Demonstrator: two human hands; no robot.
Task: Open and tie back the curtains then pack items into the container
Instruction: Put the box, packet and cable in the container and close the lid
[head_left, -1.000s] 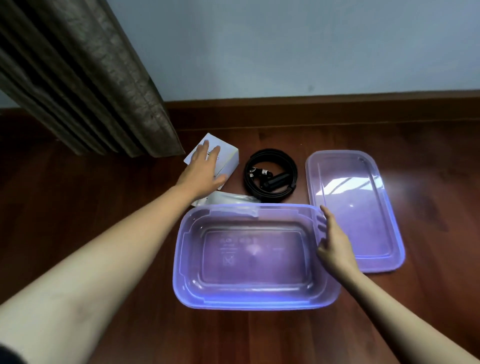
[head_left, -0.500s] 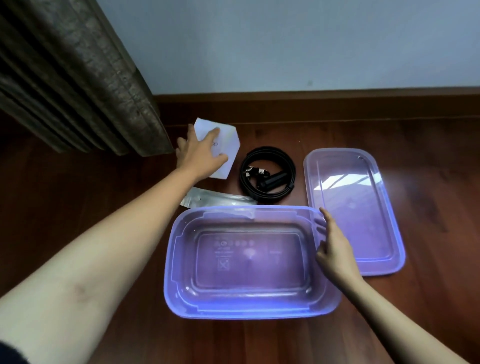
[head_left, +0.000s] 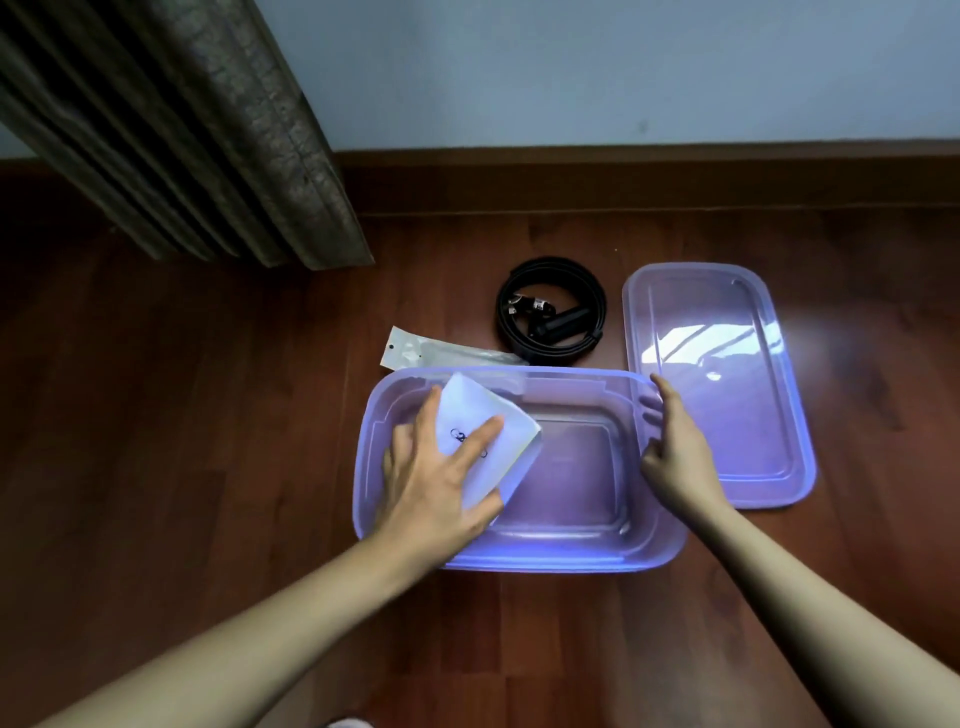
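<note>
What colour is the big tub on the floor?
The tub is see-through purple, like its lid beside it. The head view shows it best.

floor (head_left: 208, 441): dark red-brown wood boards, glossy, pale glare patch at far right | baseboard (head_left: 623, 179): brown wood strip, runs along foot of wall, meets floor behind everything | wall (head_left: 571, 67): pale blue-grey, plain, one small dark mark right of centre | small white object at bottom edge, cut off, unidentifiable
</note>
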